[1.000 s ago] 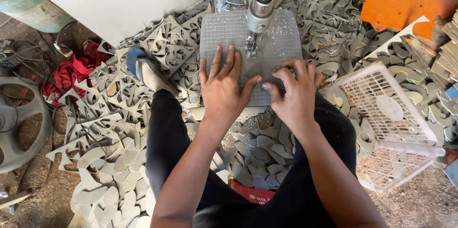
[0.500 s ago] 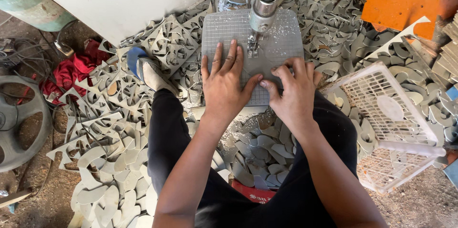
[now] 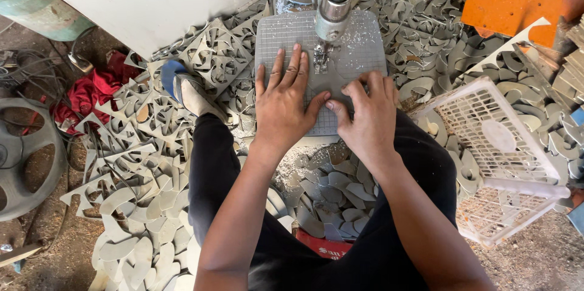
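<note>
Both hands (image 3: pixel 322 108) flat on gridded sheet (image 3: pixel 359 53)

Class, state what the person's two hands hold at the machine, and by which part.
Nothing is gripped: left hand and right hand press flat on the grey gridded sheet, at its near half.

Lying flat on the small machine table (image 3: pixel 365 53) under the vertical cutting head (image 3: pixel 333 8), dusted with pale shavings, being pressed from both sides by spread fingers: a thin grey gridded sheet (image 3: pixel 286 38), square-cornered, largely uncut.
</note>
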The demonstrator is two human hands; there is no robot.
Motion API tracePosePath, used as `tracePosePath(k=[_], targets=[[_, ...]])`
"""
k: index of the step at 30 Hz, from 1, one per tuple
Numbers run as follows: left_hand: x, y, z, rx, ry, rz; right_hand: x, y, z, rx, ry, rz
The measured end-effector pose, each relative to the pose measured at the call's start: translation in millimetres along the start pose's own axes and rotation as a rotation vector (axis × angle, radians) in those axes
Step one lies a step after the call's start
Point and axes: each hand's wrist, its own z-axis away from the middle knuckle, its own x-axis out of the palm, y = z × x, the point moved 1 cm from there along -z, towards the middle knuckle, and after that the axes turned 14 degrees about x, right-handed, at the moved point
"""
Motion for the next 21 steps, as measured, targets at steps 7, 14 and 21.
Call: tracePosePath(k=[7,14,21], targets=[[-5,-5,-4,0.026,-0.057,0.011,2,-4,-1,-0.020,0.009,0.014],[-6,-12,-7,0.053,-0.077,0.024,3,-9,0,0.001,-0.006,0.015],[-4,-15,-9,0.066,-0.065,0.017,6,-12,-1,0.006,0.020,0.021]])
